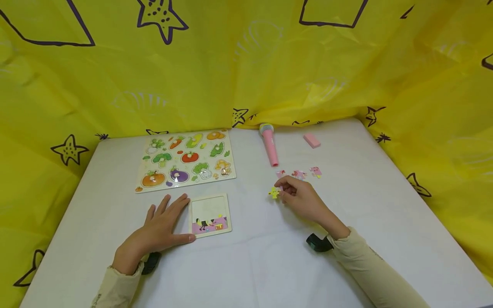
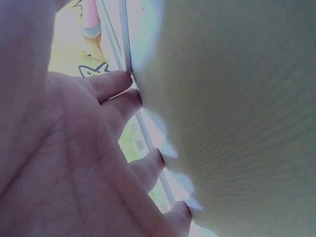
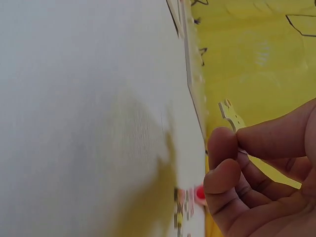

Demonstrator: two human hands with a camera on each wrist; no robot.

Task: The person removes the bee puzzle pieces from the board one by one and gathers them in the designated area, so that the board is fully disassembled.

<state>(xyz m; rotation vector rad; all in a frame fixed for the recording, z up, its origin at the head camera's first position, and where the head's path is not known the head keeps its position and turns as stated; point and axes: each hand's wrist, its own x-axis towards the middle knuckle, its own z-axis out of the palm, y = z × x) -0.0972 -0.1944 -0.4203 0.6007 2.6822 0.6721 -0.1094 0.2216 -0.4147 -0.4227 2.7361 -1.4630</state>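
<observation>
In the head view my right hand [image 1: 304,201] pinches a jigsaw puzzle piece [image 1: 274,192] with a yellow figure on it, raised over the table. The right wrist view shows the thumb and forefinger gripping this piece [image 3: 231,114] by its edge. My left hand [image 1: 159,229] lies with fingers spread at the left side of a small square puzzle tray [image 1: 229,216], its thumb on the lower left corner. Pink pieces with a bee and a honey pot [image 1: 209,225] fill the bottom of the tray; its upper part is bare. Loose pink pieces [image 1: 316,172] lie beyond my right hand.
A vegetable puzzle board [image 1: 185,159] lies at the back left. Behind the loose pieces are a pink microphone [image 1: 270,147] and a pink block [image 1: 312,140]. A yellow patterned cloth [image 1: 200,77] hangs along the back and sides of the white table [image 1: 262,265].
</observation>
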